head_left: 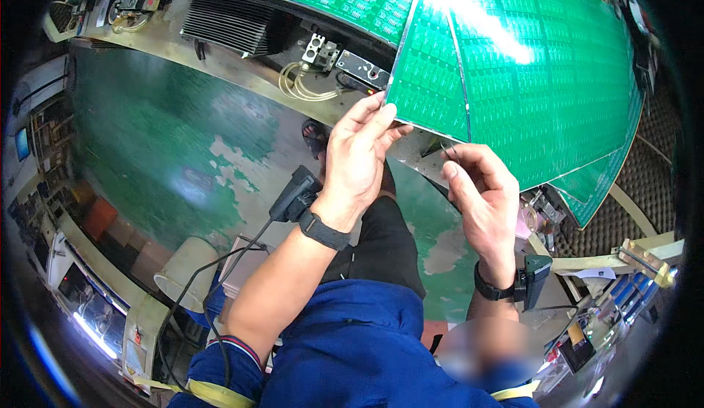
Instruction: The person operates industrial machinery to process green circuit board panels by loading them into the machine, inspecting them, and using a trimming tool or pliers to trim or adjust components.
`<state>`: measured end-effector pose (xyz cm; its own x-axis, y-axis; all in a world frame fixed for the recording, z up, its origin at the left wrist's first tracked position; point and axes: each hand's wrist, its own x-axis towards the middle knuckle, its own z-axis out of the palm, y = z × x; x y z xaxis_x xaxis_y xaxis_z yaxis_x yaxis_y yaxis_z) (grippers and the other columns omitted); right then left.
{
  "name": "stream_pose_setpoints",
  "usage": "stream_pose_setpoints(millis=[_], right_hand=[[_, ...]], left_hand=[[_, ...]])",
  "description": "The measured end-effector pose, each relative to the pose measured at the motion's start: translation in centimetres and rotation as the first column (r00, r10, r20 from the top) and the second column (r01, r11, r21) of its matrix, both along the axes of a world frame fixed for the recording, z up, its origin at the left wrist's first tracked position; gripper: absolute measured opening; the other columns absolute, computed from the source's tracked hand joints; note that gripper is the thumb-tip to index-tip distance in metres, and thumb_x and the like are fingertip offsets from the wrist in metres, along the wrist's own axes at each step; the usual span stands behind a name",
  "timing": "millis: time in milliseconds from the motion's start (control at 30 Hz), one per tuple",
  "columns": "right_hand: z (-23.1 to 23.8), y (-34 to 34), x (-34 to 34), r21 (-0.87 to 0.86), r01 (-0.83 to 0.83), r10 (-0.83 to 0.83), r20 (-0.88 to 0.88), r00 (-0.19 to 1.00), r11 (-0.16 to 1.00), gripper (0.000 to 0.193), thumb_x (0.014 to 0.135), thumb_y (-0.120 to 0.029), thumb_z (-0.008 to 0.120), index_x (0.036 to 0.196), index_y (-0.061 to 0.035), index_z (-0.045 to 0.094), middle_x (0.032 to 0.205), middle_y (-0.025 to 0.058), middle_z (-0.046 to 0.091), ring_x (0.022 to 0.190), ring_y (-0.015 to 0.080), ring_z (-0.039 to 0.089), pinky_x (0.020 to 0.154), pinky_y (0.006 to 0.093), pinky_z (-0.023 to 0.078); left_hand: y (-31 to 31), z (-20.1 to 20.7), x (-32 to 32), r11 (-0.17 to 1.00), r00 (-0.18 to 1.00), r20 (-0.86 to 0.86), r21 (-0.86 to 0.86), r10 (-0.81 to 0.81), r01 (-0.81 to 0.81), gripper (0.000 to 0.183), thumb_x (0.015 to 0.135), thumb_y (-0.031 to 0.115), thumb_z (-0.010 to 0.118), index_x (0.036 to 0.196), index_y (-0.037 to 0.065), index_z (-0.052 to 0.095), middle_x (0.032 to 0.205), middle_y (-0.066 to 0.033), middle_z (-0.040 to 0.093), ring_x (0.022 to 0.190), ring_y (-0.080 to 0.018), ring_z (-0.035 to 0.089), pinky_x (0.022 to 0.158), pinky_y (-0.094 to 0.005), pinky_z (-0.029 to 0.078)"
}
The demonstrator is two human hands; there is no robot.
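Factory floor, worn green paint. Left hand [357, 160] pinches the near corner of a green circuit-board panel [513, 78] to steady it; right hand [480, 192] nips a thin wire-like piece, kind unclear, just below that corner.

The floor [169, 144] is painted green, and the paint is worn off in pale patches near its middle. Above the floor runs a long metal machine frame [220, 63] with a dark ribbed vent [227, 23] and some pale wires [297, 85]. A white bucket [183, 272] stands at the lower edge of the floor. Left of the bucket are crowded shelves [95, 276] with a bright strip of light. A bright glare [469, 12] shines far above the floor, to the right.
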<state>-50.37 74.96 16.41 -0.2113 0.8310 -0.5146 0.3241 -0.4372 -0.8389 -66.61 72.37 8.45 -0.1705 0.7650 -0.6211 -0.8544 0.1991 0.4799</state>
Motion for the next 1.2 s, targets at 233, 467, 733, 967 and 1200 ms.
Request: stream_pose_setpoints(millis=[233,467,733,967,1200], right_hand=[[-0.4,1.8,-1.0,-0.047,-0.149,0.155,0.153,0.976,0.988,0.008,0.088,-0.002,0.067,0.095,0.0017,0.064,0.073,0.0008,0.057,0.061,0.0058,0.049,0.055,0.023,0.042],[-3.2,2.0,-2.7,-0.055,-0.25,0.256,0.213,0.943,0.967,0.007,0.085,-0.003,0.066,0.085,0.0012,0.059,0.059,-0.0002,0.046,0.054,0.0053,0.04,0.048,0.0256,0.034],[-4.1,2.0,-3.3,-0.059,-0.203,0.212,0.271,0.939,0.977,0.013,0.085,-0.004,0.065,0.078,0.0004,0.055,0.056,0.0016,0.045,0.053,0.0063,0.04,0.047,0.0278,0.034],[-4.2,1.8,-3.1,-0.081,-0.173,0.188,0.264,0.946,0.982,0.012,0.085,-0.004,0.065,0.078,0.0008,0.057,0.056,0.0006,0.048,0.053,0.0054,0.041,0.047,0.027,0.035],[-4.1,2.3,-3.5,-0.137,-0.173,0.203,0.251,0.946,0.975,0.012,0.085,-0.005,0.064,0.077,0.0025,0.058,0.057,0.0013,0.051,0.053,0.0048,0.043,0.047,0.0266,0.036]], left_hand=[[-2.8,0.0,1.4,0.981,0.97,-0.149,-0.067,-0.192,0.183,0.026,0.095,0.0,0.055,0.12,-0.004,0.059,0.102,-0.0077,0.068,0.088,-0.0137,0.064,0.081,-0.0292,0.053],[-2.7,-1.3,1.2,0.977,0.944,-0.251,-0.072,-0.213,0.201,0.02,0.096,0.003,0.06,0.114,-0.004,0.062,0.1,-0.0042,0.068,0.087,-0.0062,0.062,0.077,-0.0218,0.051],[-2.2,-1.8,1.5,0.974,0.933,-0.28,-0.085,-0.226,0.21,0.007,0.095,0.004,0.061,0.102,0.0,0.062,0.093,-0.0004,0.065,0.083,-0.0037,0.058,0.074,-0.0192,0.046],[-1.8,-2.5,1.6,0.963,0.874,-0.405,-0.14,-0.268,0.23,0.006,0.094,0.004,0.064,0.098,0.0,0.062,0.084,0.0029,0.063,0.074,-0.0015,0.054,0.067,-0.0174,0.043],[-2.2,-2.4,1.3,0.968,0.916,-0.312,-0.106,-0.251,0.229,0.01,0.094,0.0,0.061,0.104,0.0,0.06,0.091,-0.001,0.064,0.081,-0.004,0.058,0.071,-0.0185,0.046]])
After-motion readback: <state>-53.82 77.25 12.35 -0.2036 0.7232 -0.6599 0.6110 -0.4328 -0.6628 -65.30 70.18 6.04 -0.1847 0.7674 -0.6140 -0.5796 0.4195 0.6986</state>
